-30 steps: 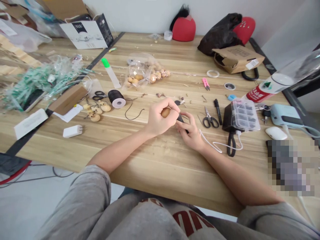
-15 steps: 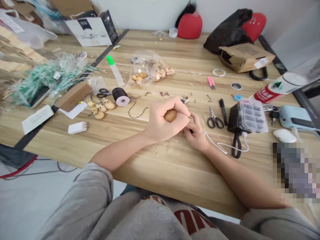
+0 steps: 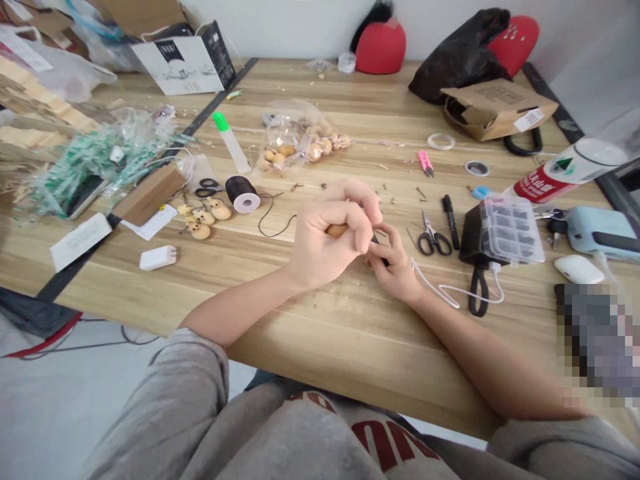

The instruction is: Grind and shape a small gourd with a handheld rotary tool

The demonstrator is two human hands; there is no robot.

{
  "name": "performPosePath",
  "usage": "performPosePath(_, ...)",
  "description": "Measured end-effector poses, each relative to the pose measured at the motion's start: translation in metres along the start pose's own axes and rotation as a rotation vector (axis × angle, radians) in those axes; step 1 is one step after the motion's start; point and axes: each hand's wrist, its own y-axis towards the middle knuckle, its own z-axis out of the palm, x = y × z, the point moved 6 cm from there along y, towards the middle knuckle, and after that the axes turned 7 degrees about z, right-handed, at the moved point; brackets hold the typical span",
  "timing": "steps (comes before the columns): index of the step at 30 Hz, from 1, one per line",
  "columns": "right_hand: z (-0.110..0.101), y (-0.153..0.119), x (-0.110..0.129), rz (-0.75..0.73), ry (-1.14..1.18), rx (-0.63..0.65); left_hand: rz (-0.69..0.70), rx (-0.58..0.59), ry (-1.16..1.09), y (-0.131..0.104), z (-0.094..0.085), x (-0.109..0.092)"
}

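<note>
My left hand (image 3: pixel 325 247) curls around a small brown gourd (image 3: pixel 337 231); only a sliver of its rounded side shows between thumb and fingers. Close against it on the right, my right hand (image 3: pixel 399 272) grips a slim dark tool (image 3: pixel 385 261), mostly covered by the fingers, so its kind is unclear. A white cable (image 3: pixel 436 287) leads from beside my right wrist to a black box. Further left lie several small gourds with dark marks (image 3: pixel 201 230), and a spool of black cord (image 3: pixel 243 195) stands near them.
Black-handled scissors (image 3: pixel 434 243), a black marker (image 3: pixel 451 222) and a clear compartment case (image 3: pixel 515 230) lie to the right. Behind my hands are bagged gourds (image 3: pixel 320 143), a green-capped bottle (image 3: pixel 231 143) and pink snips (image 3: pixel 425 163). Green-and-clear packaging (image 3: pixel 110 160) heaps up at left.
My left fingers have shifted over the gourd, so less of it shows. My right hand has stayed close beside it, still on the dark tool. The view has moved slightly.
</note>
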Motion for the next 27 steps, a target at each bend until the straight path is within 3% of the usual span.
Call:
performPosePath(5, 0.000, 0.000, 0.000, 0.001, 0.002, 0.005, -0.052, -0.091, 0.091, 0.000, -0.003, 0.000)
performPosePath(11, 0.000, 0.001, -0.001, 0.025, -0.014, 0.007, 0.001, -0.094, 0.086, 0.001, -0.004, -0.006)
performPosePath(22, -0.001, 0.000, -0.001, 0.005, -0.029, -0.021, 0.078, 0.002, 0.170, 0.001, -0.005, -0.010)
performPosePath(27, -0.003, 0.001, 0.002, 0.001, -0.046, -0.010, 0.002, 0.083, 0.322, -0.003, -0.004, -0.007)
